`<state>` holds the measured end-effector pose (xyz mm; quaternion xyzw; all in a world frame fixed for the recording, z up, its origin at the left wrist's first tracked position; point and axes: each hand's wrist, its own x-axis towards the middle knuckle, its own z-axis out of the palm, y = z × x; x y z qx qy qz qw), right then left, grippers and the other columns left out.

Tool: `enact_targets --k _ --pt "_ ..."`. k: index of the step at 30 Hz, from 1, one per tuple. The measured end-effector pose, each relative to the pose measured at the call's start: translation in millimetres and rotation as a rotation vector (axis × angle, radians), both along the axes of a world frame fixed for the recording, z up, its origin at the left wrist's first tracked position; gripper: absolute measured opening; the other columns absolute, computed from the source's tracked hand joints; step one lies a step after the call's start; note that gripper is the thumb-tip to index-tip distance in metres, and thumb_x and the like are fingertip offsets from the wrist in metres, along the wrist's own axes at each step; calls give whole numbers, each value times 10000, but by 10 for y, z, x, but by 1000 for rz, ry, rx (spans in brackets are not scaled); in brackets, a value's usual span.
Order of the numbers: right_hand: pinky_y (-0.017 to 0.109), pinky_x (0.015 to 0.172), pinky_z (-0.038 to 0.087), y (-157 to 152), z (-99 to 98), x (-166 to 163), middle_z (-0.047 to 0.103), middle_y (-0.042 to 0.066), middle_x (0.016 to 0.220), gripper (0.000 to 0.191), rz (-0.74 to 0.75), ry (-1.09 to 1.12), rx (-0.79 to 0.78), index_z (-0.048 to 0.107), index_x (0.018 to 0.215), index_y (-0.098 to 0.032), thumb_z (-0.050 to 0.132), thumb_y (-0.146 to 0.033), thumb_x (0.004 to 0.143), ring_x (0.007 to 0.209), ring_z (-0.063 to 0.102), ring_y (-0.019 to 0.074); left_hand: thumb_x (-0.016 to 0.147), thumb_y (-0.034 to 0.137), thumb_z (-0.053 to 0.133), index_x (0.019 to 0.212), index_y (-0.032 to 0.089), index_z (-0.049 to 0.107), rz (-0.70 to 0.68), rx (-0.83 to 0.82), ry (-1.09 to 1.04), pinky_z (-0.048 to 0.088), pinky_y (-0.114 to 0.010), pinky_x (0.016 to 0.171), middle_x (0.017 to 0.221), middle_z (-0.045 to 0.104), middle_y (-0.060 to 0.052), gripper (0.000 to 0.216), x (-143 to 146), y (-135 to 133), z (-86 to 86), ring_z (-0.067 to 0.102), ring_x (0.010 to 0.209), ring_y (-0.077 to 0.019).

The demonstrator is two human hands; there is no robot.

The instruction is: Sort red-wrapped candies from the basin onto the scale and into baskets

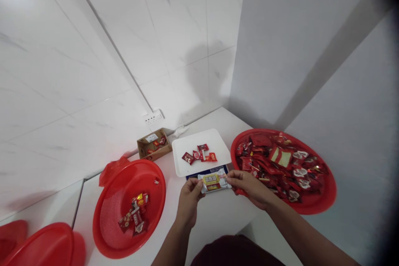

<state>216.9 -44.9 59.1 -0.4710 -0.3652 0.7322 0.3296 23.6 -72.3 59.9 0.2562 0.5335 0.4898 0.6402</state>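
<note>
A white snack packet point(213, 181) with a yellow and dark red label is stretched level between my two hands. My left hand point(190, 195) pinches its left end, and my right hand point(247, 187) grips the right end. Just behind the packet lies a dark blue flat item point(205, 172), partly covered. Beyond that, a white tray point(183, 149) holds several small red wrapped sweets point(197, 155). To the right, close to my right hand, stands a large red basket point(331, 193) heaped with red packets point(280, 158).
Left of my hands is a red mesh basket point(104, 218) with several wrapped sweets at its bottom. A cardboard box point(144, 148) with a few red packets stands by the wall, below a socket point(153, 117). More red baskets point(50, 245) show at the lower left.
</note>
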Motion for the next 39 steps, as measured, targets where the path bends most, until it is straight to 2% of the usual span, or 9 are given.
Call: enact_targets --k 4,8,15,19,23,28,32,35,39 --pt "203 505 309 43 -158 -12 519 -46 602 325 -46 -20 -46 557 687 -172 713 -443 597 533 428 65 554 392 744 667 162 562 27 -53 -8 451 -247 625 734 637 -15 314 -78 116 -168 586 680 -122" --pt "198 501 307 40 -294 20 562 -32 682 314 -103 -27 -104 583 772 -192 708 -425 603 546 446 65 506 392 767 636 150 565 75 -48 49 452 -243 595 663 618 -3 341 -234 413 -292 568 615 -104" --pt "189 486 298 51 -306 130 554 -29 668 282 -139 -44 -113 600 779 -191 685 -421 638 542 436 63 538 344 757 661 156 537 132 22 122 462 -265 622 649 585 10 314 -396 1230 -241 560 585 -91" --pt "188 482 315 76 -325 207 567 -23 675 267 -161 -32 -95 612 770 -193 690 -411 637 553 450 68 600 323 723 790 179 510 171 16 163 449 -265 650 664 573 18 320 -413 1361 -237 557 597 -84" --pt "188 479 345 76 -362 335 582 -22 676 233 -205 -61 -92 630 779 -198 701 -368 637 551 467 71 644 370 673 877 188 500 143 -28 189 441 -265 689 786 608 -20 343 -435 1012 -328 582 689 -99" --pt "172 542 442 53 -360 573 638 -15 722 136 -336 -92 -139 648 766 -194 702 -234 648 598 546 80 621 398 670 863 183 547 -5 -186 189 445 -295 706 801 625 -31 347 -430 158 -522 596 711 -131" --pt "150 595 508 51 -393 796 670 -14 795 142 -503 16 -262 646 818 -224 623 -125 718 701 617 90 632 364 653 873 173 555 -94 -333 180 446 -295 684 808 621 -41 322 -369 -439 -668 586 698 -133" --pt "178 637 553 47 -481 949 676 -3 853 127 -567 149 -309 634 803 -219 567 -117 766 746 640 105 638 347 641 881 169 543 -123 -393 175 444 -287 680 812 611 -41 317 -307 -669 -739 574 688 -125" --pt "170 696 569 -5 -555 1064 666 -6 922 148 -615 230 -363 630 818 -214 527 -109 797 825 645 106 652 341 621 890 173 531 -146 -393 179 439 -276 689 818 601 -34 305 -235 -721 -749 568 700 -119"
